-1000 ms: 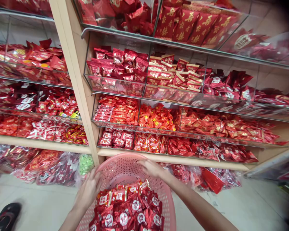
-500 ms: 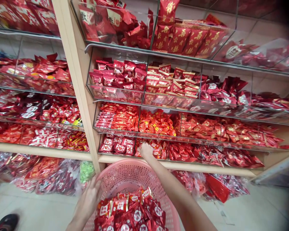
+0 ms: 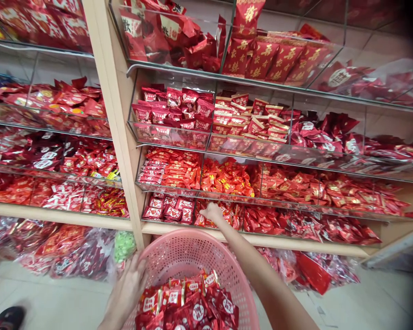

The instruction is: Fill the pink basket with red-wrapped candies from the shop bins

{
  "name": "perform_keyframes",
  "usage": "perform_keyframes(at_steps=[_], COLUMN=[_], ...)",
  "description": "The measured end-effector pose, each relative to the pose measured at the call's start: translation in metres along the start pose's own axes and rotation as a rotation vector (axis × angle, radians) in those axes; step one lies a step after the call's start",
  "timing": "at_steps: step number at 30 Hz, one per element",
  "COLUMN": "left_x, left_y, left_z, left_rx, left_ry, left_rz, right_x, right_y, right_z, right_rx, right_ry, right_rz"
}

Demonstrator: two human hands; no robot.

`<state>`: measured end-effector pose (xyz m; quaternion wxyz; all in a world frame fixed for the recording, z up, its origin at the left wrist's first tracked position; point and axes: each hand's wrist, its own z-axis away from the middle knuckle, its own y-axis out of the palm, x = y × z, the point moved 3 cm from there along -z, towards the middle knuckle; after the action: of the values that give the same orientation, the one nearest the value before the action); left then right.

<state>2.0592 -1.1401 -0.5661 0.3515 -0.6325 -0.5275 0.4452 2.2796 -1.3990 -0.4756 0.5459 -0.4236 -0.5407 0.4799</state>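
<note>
A pink plastic basket point(image 3: 223, 261) with a perforated wall stands low in front of me, with red wrapped candy packets point(image 3: 192, 302) heaped inside. My left hand point(image 3: 127, 284) is closed over its left rim. Beyond the far rim, my right hand point(image 3: 213, 212) is in a compartment on the lowest shelf, among small red candy packets point(image 3: 230, 214). Its thumb side shows, but the other fingers are hidden, so whether a packet is in them does not show. To its left lie square red packets with heart prints point(image 3: 174, 213).
Clear-fronted shelves point(image 3: 261, 156) of red packets rise ahead, split by a pale wooden upright point(image 3: 115, 101). Bulging plastic bags point(image 3: 72, 250) lie on the floor beneath, with a green bag point(image 3: 124, 245) beside them. A dark shoe point(image 3: 8, 318) shows at lower left.
My right hand stays at the same compartment, its wrist slightly turned. The view has shifted a little, so the shelves appear slightly further right. My left hand remains on the basket rim.
</note>
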Motion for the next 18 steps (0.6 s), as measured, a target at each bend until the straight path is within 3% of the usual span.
perform_keyframes(at_steps=[4,8,13,18], left_x=[-0.001,-0.003,-0.003,-0.001], left_y=[-0.001,-0.003,-0.004,-0.002], left_z=[0.000,0.000,0.000,0.002], left_rx=[0.026,0.008,-0.001,-0.011], left_ry=[-0.005,-0.007,0.009,0.020], left_rz=[-0.005,0.015,0.035,0.022], right_x=[-0.021,-0.033,-0.032,-0.027], right_y=[-0.011,-0.015,-0.001,0.010], right_z=[-0.002,0.016,0.036,0.036], right_rx=[0.030,0.004,-0.041,-0.090], right_ry=[-0.073,-0.160,-0.221,-0.223], right_rz=[-0.018,0.029,0.114,0.143])
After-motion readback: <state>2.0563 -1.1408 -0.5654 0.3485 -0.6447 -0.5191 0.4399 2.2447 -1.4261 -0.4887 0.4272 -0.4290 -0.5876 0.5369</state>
